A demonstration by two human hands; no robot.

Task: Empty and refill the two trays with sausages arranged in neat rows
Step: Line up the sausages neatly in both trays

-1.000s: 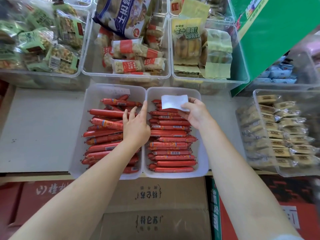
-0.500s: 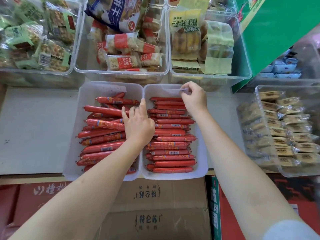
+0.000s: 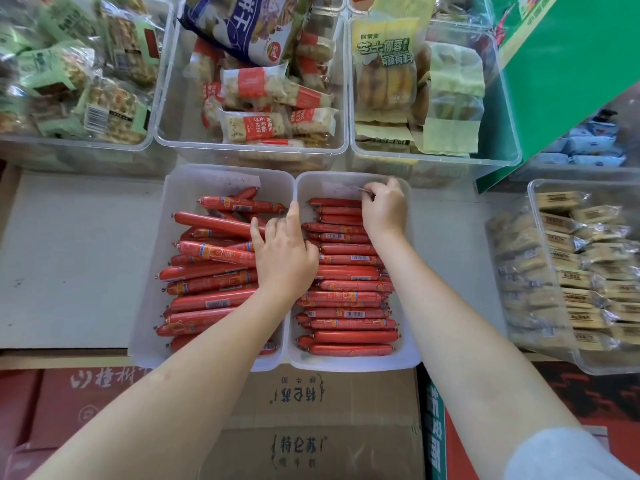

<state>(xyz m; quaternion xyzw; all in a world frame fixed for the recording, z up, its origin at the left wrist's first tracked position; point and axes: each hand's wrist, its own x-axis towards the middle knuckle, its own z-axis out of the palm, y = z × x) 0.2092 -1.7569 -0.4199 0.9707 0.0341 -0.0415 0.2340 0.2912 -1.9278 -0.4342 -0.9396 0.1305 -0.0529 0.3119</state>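
Two clear plastic trays sit side by side on the shelf. In the left tray [image 3: 149, 306], red sausages [image 3: 207, 282] lie in a loose, slanted pile. The right tray [image 3: 412, 341] holds red sausages [image 3: 349, 337] stacked in straight rows. My left hand [image 3: 284, 254] rests over the rims where the trays meet, fingers spread on the left tray's sausages. At the far end of the right tray, my right hand [image 3: 384, 209] pinches a white paper slip [image 3: 341, 190] against the tray's inner wall. A similar slip [image 3: 239, 181] lies against the left tray's far wall.
Clear bins of packaged snacks [image 3: 249, 126] line the back. A bin of wrapped cakes [image 3: 581, 278] stands at the right, under a green carton [image 3: 571, 81]. Grey shelf surface [image 3: 69, 254] stretches to the left. Cardboard boxes [image 3: 311, 427] sit below the front edge.
My right hand carried the white slip from above the sausages to the right tray's far wall. My left hand stayed between the trays, its fingers curling a little.
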